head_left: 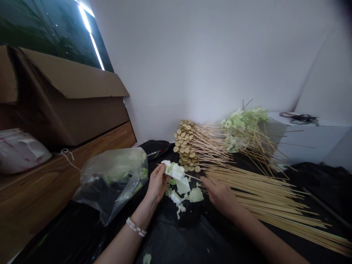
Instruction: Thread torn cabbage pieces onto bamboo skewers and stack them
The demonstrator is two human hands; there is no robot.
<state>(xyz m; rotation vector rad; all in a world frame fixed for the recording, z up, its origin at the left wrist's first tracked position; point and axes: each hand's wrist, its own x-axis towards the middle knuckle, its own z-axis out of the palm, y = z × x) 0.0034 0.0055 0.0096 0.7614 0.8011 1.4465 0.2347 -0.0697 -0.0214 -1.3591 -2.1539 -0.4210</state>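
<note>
Nearest: black sheeting [170, 251] spans the bottom edge, with a small leaf scrap [147, 259] on it at the frame's lower border. Between the forearms the sheeting runs open up to the hands.

Left hand [158, 181], beaded bracelet [136, 227] at the wrist: thumb and fingers pinched on cabbage pieces [177, 172] threaded along a skewer [194, 178]. Right hand [220, 196]: thumb and forefinger closed on the skewer's other end. The skewer lies nearly crosswise, bridging the gap between the hands; its bare stretch is on the right.

Just beneath: loose cabbage scraps [195, 195] on the sheeting, one piece hanging close above them.

Left side: clear plastic bag [95, 165] with leaves inside, its right edge near the left hand. Right side: bare sticks [264, 190] fan from beside the right hand to the frame's right border; side room tight there.

Beyond the hands: stacked sliced rounds [185, 143] on sticks, just past the cabbage. Farther right, leafy skewers [244, 123] piled, stick ends jutting outward.

Far left: cardboard box [90, 117] on a wooden ledge [110, 137]. Rear limit: pale wall [198, 73].
</note>
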